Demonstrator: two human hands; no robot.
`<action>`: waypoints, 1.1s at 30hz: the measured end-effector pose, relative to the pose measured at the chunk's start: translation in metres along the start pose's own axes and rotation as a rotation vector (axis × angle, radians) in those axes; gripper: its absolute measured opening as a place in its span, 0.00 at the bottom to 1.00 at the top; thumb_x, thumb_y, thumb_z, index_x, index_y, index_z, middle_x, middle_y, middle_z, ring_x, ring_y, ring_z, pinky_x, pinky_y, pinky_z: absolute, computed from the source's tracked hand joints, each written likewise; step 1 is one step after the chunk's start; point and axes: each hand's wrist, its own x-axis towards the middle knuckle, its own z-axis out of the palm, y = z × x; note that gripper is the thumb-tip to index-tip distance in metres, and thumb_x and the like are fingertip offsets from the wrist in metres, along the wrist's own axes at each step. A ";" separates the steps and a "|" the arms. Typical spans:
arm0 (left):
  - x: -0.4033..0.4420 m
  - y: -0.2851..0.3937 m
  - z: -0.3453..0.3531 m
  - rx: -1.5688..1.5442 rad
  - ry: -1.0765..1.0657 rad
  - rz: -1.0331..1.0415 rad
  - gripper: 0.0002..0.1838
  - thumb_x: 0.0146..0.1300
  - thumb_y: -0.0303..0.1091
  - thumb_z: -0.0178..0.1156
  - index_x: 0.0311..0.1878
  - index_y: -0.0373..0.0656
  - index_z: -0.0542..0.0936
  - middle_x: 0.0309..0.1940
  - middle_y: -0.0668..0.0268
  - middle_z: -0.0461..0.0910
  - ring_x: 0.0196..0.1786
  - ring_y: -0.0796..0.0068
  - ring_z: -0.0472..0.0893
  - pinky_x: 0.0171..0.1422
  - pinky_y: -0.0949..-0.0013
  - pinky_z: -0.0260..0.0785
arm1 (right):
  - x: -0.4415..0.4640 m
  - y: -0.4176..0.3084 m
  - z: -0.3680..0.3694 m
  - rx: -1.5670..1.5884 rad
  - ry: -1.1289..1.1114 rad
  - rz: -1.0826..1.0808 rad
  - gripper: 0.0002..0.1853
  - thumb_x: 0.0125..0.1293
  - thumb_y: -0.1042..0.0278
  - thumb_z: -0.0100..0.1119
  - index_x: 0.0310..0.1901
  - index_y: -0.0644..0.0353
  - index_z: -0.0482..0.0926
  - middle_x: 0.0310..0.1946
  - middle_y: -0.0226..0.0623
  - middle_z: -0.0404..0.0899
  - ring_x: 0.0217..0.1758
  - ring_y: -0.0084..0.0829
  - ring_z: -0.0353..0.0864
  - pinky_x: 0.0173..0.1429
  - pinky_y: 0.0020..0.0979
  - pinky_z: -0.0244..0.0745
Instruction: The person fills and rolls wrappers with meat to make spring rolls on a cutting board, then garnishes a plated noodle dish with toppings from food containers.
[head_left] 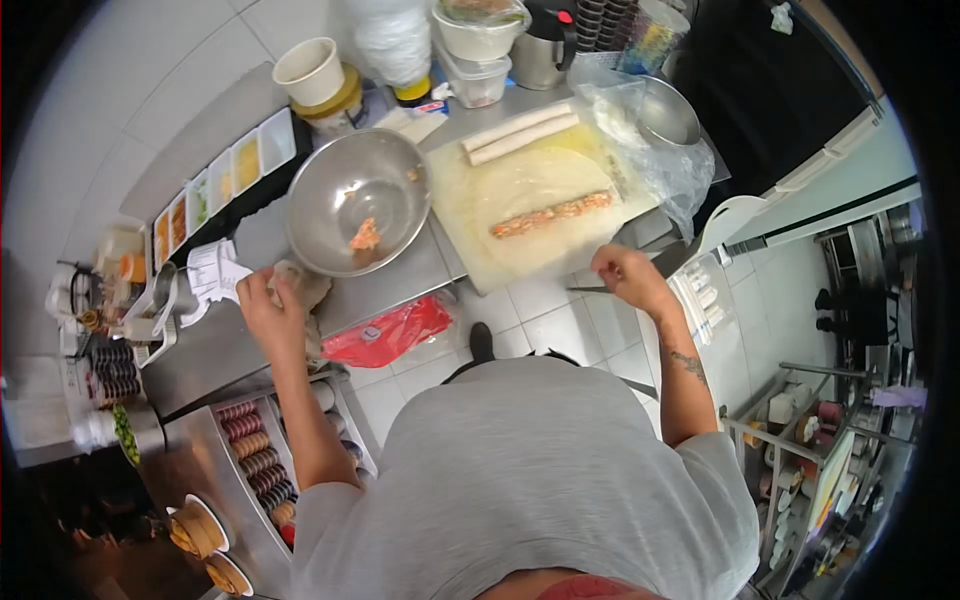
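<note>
My left hand is over the steel counter, with its fingers bent and apart. Its fingertips are near a printed white paper slip, and a pale cloth lies beside it. Whether the hand touches either is unclear. My right hand is by the near right edge of the cutting board, fingers curled together; anything inside them is hidden. A pale thin wrapper sheet lies on the board with a strip of orange-pink filling across it. Behind it are two pale rolls.
Left of the board, a steel bowl holds a clump of filling. A long black container with several white ingredient trays runs along the wall. A plastic bag and small bowl are at right. A red package is below the counter edge.
</note>
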 end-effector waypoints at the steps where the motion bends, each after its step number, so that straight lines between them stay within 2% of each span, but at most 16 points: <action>1: 0.004 0.019 -0.006 -0.227 -0.058 -0.049 0.11 0.56 0.26 0.56 0.44 0.41 0.77 0.39 0.58 0.76 0.39 0.55 0.77 0.45 0.64 0.70 | -0.002 0.012 -0.007 -0.056 0.070 0.022 0.08 0.53 0.81 0.56 0.36 0.62 0.76 0.32 0.43 0.78 0.39 0.44 0.79 0.44 0.39 0.74; 3: 0.003 0.071 -0.005 -0.353 -0.231 0.057 0.12 0.54 0.19 0.52 0.42 0.41 0.77 0.37 0.57 0.75 0.39 0.58 0.76 0.43 0.65 0.70 | 0.002 0.031 -0.015 -0.161 0.210 0.040 0.10 0.52 0.83 0.54 0.37 0.63 0.75 0.33 0.43 0.77 0.41 0.44 0.78 0.46 0.39 0.73; 5: -0.013 0.116 0.020 -0.559 -0.370 0.278 0.12 0.53 0.19 0.54 0.42 0.38 0.75 0.37 0.56 0.73 0.41 0.56 0.76 0.45 0.62 0.69 | 0.011 0.047 -0.020 -0.169 0.306 -0.053 0.12 0.52 0.84 0.53 0.39 0.63 0.73 0.35 0.43 0.75 0.43 0.45 0.76 0.48 0.39 0.72; 7: -0.037 0.148 0.059 -0.473 -0.511 0.490 0.13 0.53 0.22 0.57 0.43 0.37 0.74 0.40 0.55 0.72 0.46 0.55 0.74 0.51 0.59 0.67 | 0.021 0.072 -0.027 -0.161 0.341 -0.157 0.14 0.51 0.86 0.53 0.41 0.64 0.72 0.40 0.43 0.74 0.46 0.46 0.75 0.50 0.39 0.72; 10: -0.061 0.196 0.088 -0.400 -0.621 0.488 0.15 0.53 0.26 0.60 0.46 0.37 0.73 0.45 0.54 0.71 0.51 0.53 0.71 0.55 0.56 0.64 | 0.042 0.092 -0.045 -0.035 0.316 -0.177 0.16 0.52 0.85 0.55 0.44 0.64 0.73 0.42 0.44 0.74 0.46 0.46 0.75 0.51 0.39 0.72; 13: -0.057 0.240 0.105 -0.385 -0.486 0.369 0.16 0.54 0.28 0.60 0.47 0.38 0.73 0.46 0.55 0.71 0.52 0.52 0.71 0.55 0.56 0.63 | 0.065 0.103 -0.063 0.044 0.197 -0.251 0.19 0.54 0.81 0.59 0.50 0.63 0.74 0.43 0.44 0.74 0.49 0.45 0.74 0.53 0.39 0.72; 16: -0.045 0.282 0.141 -0.378 -0.415 0.411 0.16 0.55 0.29 0.60 0.48 0.38 0.74 0.46 0.55 0.71 0.51 0.53 0.71 0.55 0.56 0.63 | 0.086 0.114 -0.064 -0.010 0.173 -0.490 0.22 0.54 0.76 0.63 0.53 0.62 0.74 0.44 0.44 0.75 0.51 0.44 0.74 0.56 0.39 0.70; 20: -0.043 0.319 0.202 -0.326 -0.419 0.491 0.18 0.53 0.31 0.62 0.49 0.39 0.75 0.45 0.56 0.72 0.51 0.54 0.71 0.55 0.56 0.62 | 0.102 0.110 -0.063 -0.032 0.071 -0.581 0.19 0.53 0.73 0.65 0.49 0.60 0.78 0.43 0.40 0.75 0.49 0.43 0.73 0.54 0.39 0.70; 22: -0.045 0.325 0.221 -0.283 -0.490 0.516 0.19 0.53 0.32 0.63 0.49 0.39 0.75 0.44 0.56 0.72 0.50 0.56 0.72 0.54 0.57 0.62 | 0.105 0.113 -0.060 -0.073 0.089 -0.611 0.17 0.53 0.72 0.65 0.46 0.59 0.79 0.41 0.38 0.76 0.48 0.43 0.73 0.52 0.39 0.70; 26: -0.056 0.323 0.238 -0.178 -0.486 0.527 0.20 0.53 0.35 0.63 0.49 0.40 0.76 0.44 0.59 0.72 0.50 0.58 0.72 0.53 0.57 0.62 | 0.112 0.117 -0.051 -0.143 0.138 -0.653 0.13 0.53 0.71 0.66 0.43 0.57 0.81 0.40 0.36 0.76 0.46 0.41 0.73 0.50 0.38 0.70; 31: -0.056 0.319 0.207 -0.260 -0.438 0.441 0.20 0.53 0.36 0.65 0.49 0.42 0.77 0.44 0.61 0.73 0.50 0.59 0.72 0.53 0.58 0.62 | 0.106 0.104 -0.064 -0.166 0.086 -0.622 0.14 0.55 0.69 0.65 0.45 0.57 0.81 0.41 0.35 0.77 0.47 0.40 0.73 0.51 0.39 0.69; 33: -0.055 0.300 0.195 -0.159 -0.457 0.389 0.20 0.53 0.36 0.66 0.49 0.43 0.77 0.44 0.61 0.73 0.50 0.60 0.72 0.53 0.58 0.61 | 0.107 0.095 -0.065 -0.165 0.107 -0.633 0.16 0.55 0.67 0.65 0.47 0.56 0.81 0.42 0.35 0.77 0.47 0.40 0.73 0.52 0.39 0.68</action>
